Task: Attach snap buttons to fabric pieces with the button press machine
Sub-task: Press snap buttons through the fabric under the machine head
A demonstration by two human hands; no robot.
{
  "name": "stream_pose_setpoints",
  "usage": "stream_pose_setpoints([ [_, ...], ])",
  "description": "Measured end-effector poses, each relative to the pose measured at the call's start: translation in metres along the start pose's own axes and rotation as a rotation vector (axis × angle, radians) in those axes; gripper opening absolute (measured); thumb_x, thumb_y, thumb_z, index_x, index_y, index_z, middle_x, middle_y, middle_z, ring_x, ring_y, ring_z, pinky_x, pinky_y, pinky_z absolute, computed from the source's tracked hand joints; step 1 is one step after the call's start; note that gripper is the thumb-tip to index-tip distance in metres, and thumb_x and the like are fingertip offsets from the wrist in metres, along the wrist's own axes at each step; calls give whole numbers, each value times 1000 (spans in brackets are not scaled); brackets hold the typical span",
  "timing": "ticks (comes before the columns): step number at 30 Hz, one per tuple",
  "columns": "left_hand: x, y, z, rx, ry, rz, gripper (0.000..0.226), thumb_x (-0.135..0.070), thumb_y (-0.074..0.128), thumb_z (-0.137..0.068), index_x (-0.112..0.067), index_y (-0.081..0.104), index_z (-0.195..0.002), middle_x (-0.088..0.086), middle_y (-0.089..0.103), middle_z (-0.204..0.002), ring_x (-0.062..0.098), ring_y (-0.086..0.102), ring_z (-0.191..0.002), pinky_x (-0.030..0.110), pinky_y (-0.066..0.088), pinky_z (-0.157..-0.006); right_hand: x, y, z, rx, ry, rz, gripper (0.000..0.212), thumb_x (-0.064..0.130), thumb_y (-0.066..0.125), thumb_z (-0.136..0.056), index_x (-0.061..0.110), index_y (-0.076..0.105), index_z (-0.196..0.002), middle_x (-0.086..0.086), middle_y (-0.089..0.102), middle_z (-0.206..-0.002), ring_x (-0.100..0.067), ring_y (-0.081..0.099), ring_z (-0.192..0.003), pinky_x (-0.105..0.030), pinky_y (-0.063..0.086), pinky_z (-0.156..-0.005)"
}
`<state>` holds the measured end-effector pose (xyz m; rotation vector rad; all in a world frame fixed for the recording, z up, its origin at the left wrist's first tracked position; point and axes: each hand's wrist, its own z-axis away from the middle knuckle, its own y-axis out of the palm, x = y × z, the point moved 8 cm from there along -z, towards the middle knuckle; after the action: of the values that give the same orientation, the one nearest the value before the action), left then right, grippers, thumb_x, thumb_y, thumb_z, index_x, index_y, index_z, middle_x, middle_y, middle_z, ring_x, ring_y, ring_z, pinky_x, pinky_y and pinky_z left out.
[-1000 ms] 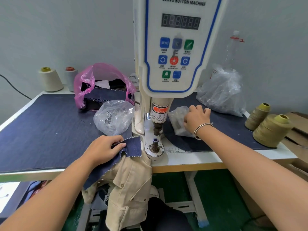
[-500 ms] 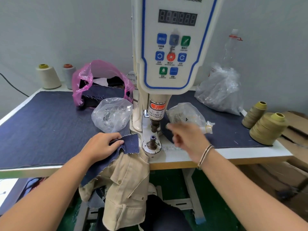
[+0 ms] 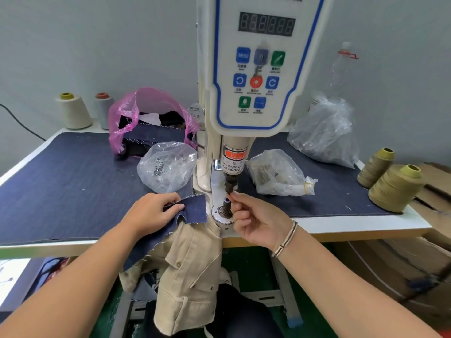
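Back from the clear plastic bag of metal snap parts [image 3: 275, 174] at two o'clock, the right hand [image 3: 256, 220] now pinches something too small to identify beside the press's lower die post [image 3: 226, 206], presumably loading it, while the left hand [image 3: 151, 213] pinches the dark-blue denim fabric piece [image 3: 195, 208] just beside at nine o'clock.

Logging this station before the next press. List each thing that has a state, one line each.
machine display: no digits lit
upper punch: raised, apart from the lower die
denim piece: beside the die, not under the punch
left hand: pinching the denim piece
right hand: fingertips pinched at the lower die
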<state>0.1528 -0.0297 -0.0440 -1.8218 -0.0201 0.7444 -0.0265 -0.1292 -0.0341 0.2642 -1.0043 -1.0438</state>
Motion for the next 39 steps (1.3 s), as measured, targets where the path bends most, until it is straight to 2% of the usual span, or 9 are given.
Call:
stream_pose_setpoints([
  [14,1,1,-1,18,3,-11,12,-32,58,-92,-33,57,-80,-14,59,-66,14,54,-69,30,38,-61,3,7,7,5,15,-148,22,12,63,-78,-2,68,-62,1,47,-49,-5,42,-32,-12,32,-31],
  [18,1,2,-1,18,9,-23,10,-32,58,-92,-30,60,-83,-12,61,-68,14,54,-69,30,37,-61,0,11,8,-37,6,-226,25,12,56,-89,0,59,-67,2,41,-45,-6,38,-29,-12,28,-29],
  [24,1,3,-1,30,10,-17,16,-35,56,-92,-37,52,-76,-14,57,-63,12,52,-67,30,37,-60,-27,22,13,-20,-42,-321,24,11,46,-93,-3,64,-89,1,44,-53,-4,35,-32,-12,27,-29],
  [28,3,1,-1,13,0,-15,25,-44,46,-82,-27,64,-87,-9,67,-74,16,58,-73,33,41,-62,-39,69,-2,64,-93,77,21,12,50,-93,0,67,-92,1,45,-54,-5,38,-36,-13,30,-35],
  [30,2,2,-1,23,5,-11,20,-41,45,-78,-27,59,-75,-4,66,-73,22,58,-71,31,33,-58,-24,94,-23,35,-232,304,13,9,56,-90,2,66,-92,3,46,-50,-5,39,-37,-14,30,-37],
  [32,1,2,-1,24,10,-1,18,-37,51,-84,-34,51,-66,-1,65,-72,25,60,-72,30,29,-54,1,113,-50,-72,-417,631,17,12,58,-90,7,65,-75,2,47,-48,-11,40,-41,-21,34,-42],
  [35,0,3,-2,24,33,-13,10,-35,55,-91,-32,64,-89,-1,72,-93,23,64,-86,31,40,-62,30,143,-95,-220,-646,1363,24,13,50,-92,0,64,-77,-13,59,-74,-27,50,-71,-30,41,-67],
  [37,1,5,-3,26,39,-29,21,-39,50,-90,-31,66,-102,-3,72,-101,22,64,-92,34,47,-70,36,151,-123,-300,-671,1701,19,13,48,-92,6,64,-86,-14,61,-88,-29,51,-80,-30,38,-69],
  [39,2,4,-3,18,39,-10,29,-43,45,-84,-33,66,-102,-6,72,-102,20,64,-93,34,48,-72,37,154,-143,-355,-653,1923,20,14,51,-91,9,67,-102,-12,65,-101,-30,58,-90,-31,39,-70],
])
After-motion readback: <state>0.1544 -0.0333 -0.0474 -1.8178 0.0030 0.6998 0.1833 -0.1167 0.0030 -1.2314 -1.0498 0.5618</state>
